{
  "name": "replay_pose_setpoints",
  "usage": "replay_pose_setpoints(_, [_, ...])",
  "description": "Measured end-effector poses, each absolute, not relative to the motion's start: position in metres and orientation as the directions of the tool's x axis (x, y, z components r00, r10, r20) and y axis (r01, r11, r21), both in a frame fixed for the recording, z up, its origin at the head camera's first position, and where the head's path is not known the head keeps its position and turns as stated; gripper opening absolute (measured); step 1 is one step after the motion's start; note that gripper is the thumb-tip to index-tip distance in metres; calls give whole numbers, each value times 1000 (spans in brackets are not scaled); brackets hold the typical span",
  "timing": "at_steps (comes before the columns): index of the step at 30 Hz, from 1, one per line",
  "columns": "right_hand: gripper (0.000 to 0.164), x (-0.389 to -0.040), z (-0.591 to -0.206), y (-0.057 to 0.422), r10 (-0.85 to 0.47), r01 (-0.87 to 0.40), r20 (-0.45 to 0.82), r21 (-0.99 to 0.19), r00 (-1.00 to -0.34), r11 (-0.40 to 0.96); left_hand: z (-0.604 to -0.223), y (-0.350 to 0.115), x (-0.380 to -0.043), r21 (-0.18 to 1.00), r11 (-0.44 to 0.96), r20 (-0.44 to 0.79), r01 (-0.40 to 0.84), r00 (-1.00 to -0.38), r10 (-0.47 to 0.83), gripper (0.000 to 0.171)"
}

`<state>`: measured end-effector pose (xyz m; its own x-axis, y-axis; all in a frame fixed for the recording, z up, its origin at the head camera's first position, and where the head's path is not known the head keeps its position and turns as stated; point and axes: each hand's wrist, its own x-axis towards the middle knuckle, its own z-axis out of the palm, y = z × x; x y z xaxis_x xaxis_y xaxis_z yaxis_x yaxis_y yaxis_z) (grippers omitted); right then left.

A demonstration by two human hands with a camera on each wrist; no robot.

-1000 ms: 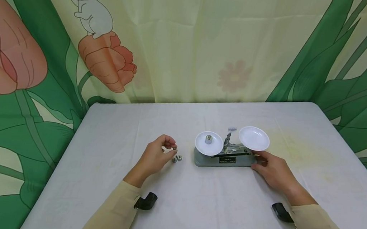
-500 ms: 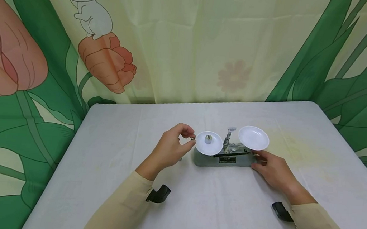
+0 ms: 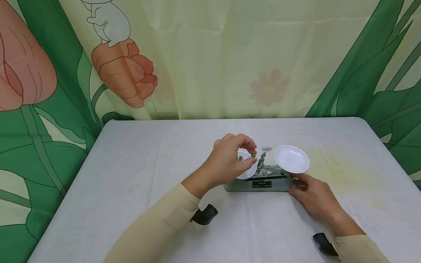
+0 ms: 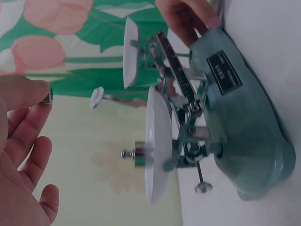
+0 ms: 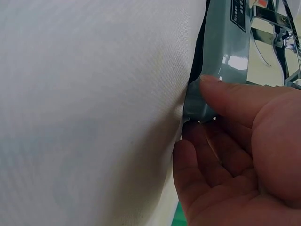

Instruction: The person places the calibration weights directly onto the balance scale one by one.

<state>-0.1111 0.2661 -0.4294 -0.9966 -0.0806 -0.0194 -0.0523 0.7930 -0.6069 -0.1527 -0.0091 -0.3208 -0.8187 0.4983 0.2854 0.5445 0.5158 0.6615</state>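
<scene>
A small metal weight (image 4: 49, 96) is pinched between the thumb and index finger of my left hand (image 3: 223, 163), above the left pan (image 4: 160, 150) of a grey-green balance scale (image 3: 241, 186). On that pan stands a larger metal weight (image 4: 139, 154) with a knob, partly hidden by my fingers in the head view. The white right pan (image 3: 292, 159) holds nothing and sits a little higher in the head view. My right hand (image 3: 314, 197) grips the right end of the scale's base, its thumb on the front side and its fingers curled at the end.
A white cloth covers the table (image 3: 261, 243). Behind its far edge hangs a printed curtain (image 3: 208, 65). A black wrist camera (image 3: 205, 214) sits on my left forearm, another camera (image 3: 324, 243) on my right.
My left hand has lifted the small weight from beside several others and carried it right, over the left pan. Those loose weights are now hidden behind the left arm. The right hand stays put.
</scene>
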Motion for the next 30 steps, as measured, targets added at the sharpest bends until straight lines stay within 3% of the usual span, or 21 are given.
replay_pose_setpoints(10, [54,-110,-428,269,-76,-38,-37,-607,-996,794,-317,30,-154,560,563,270,608,-776,570,20])
replay_pose_setpoints(25, [53,-110,-429,270,-89,-51,-33,-603,-995,796,-325,58,-162,459,646,269,610,-789,553,16])
replay_pose_setpoints(30, [50,-111,-429,271,-103,-88,9,-606,-995,791,-330,64,-164,366,697,290,616,-788,543,14])
